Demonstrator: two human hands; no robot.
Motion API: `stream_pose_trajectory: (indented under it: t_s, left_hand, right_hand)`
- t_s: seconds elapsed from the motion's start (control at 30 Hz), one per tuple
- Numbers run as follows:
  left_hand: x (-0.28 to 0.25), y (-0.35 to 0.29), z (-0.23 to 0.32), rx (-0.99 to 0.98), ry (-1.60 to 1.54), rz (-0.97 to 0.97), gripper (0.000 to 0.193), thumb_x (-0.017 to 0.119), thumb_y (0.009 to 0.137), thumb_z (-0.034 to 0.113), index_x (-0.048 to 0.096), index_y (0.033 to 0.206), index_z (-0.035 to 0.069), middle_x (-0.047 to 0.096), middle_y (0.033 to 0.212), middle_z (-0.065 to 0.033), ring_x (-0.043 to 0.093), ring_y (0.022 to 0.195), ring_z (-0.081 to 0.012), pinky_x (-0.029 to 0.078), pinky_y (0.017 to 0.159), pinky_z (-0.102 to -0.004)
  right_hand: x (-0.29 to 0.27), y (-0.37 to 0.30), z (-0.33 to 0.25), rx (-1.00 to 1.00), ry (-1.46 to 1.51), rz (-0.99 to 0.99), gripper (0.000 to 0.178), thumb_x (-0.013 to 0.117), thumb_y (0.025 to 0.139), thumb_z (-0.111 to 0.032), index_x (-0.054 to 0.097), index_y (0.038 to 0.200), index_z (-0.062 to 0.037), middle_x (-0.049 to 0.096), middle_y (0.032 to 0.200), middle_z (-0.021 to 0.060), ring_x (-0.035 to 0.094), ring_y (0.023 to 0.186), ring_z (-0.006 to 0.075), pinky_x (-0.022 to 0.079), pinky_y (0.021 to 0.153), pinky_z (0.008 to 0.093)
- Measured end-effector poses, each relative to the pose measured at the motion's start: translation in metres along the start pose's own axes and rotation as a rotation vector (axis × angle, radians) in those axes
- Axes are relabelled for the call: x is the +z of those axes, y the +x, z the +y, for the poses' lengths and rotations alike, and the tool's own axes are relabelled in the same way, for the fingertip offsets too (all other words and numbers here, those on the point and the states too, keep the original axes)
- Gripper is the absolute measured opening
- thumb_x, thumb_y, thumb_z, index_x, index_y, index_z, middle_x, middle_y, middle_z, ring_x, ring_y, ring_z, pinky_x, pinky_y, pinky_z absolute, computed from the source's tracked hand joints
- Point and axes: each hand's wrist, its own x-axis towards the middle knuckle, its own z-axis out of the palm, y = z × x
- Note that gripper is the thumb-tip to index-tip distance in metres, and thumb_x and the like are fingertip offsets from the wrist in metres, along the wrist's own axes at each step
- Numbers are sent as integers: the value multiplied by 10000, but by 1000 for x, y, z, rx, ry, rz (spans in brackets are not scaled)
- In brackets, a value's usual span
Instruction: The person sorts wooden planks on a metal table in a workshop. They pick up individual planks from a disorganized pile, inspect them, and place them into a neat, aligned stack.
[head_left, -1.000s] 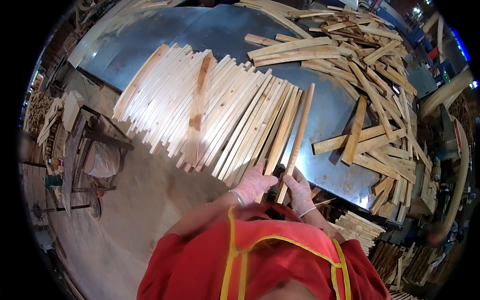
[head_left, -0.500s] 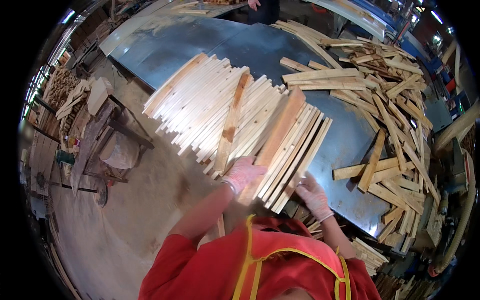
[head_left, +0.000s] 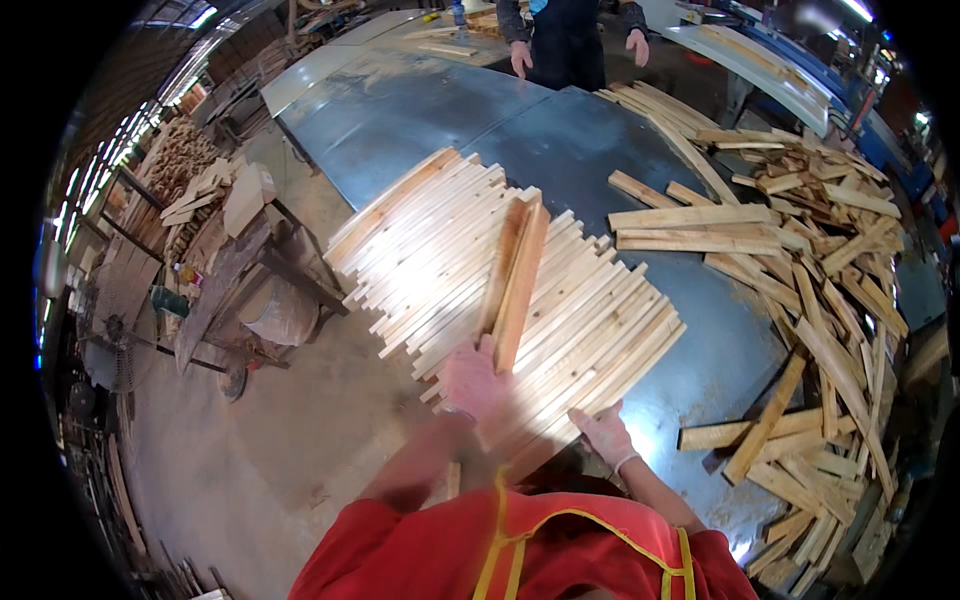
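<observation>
A broad row of pale wooden strips (head_left: 430, 260) lies side by side on the metal table, their ends uneven. Across its middle rest two darker boards, a brown-stained board (head_left: 503, 262) and a reddish board (head_left: 527, 285) leaning beside it. My left hand (head_left: 475, 382), gloved and blurred by motion, is closed at the near end of the reddish board. My right hand (head_left: 608, 437), also gloved, is at the near right edge of the row, thumb and fingers apart, touching the outermost strip. The near ends of some strips are hidden by my left hand.
A large loose heap of wooden offcuts (head_left: 800, 250) covers the right of the metal table (head_left: 420, 110). Across the table stands a person (head_left: 567, 45) with gloved hands. At the left are a wooden stand (head_left: 270, 255) and a fan (head_left: 113, 345) on the floor side.
The reddish board has moved left from the right part of the row to beside the stained board, with my left hand. The right-hand strips now lie closed up. The person opposite shows more.
</observation>
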Motion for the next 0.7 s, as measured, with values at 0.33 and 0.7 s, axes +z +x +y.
stream_pose_trajectory:
  t_s: [0.33, 0.7]
  left_hand:
    - [7, 45, 24, -60, -111, 0, 830, 747, 856, 390, 406, 1550, 87, 656, 1199, -229, 706, 1007, -413, 577, 854, -562]
    - [-2, 119, -44, 84, -202, 38, 650, 635, 908, 187, 466, 1528, 86, 663, 1095, -238, 668, 976, -421, 539, 836, -553]
  right_hand:
    - [-51, 62, 11, 35, 470, -12, 517, 793, 938, -337, 536, 1269, -34, 648, 867, 108, 639, 665, 222, 587, 601, 364]
    - [-20, 102, -113, 129, 117, -65, 524, 765, 916, -514, 725, 855, 5, 611, 650, 63, 607, 605, 173, 485, 514, 343]
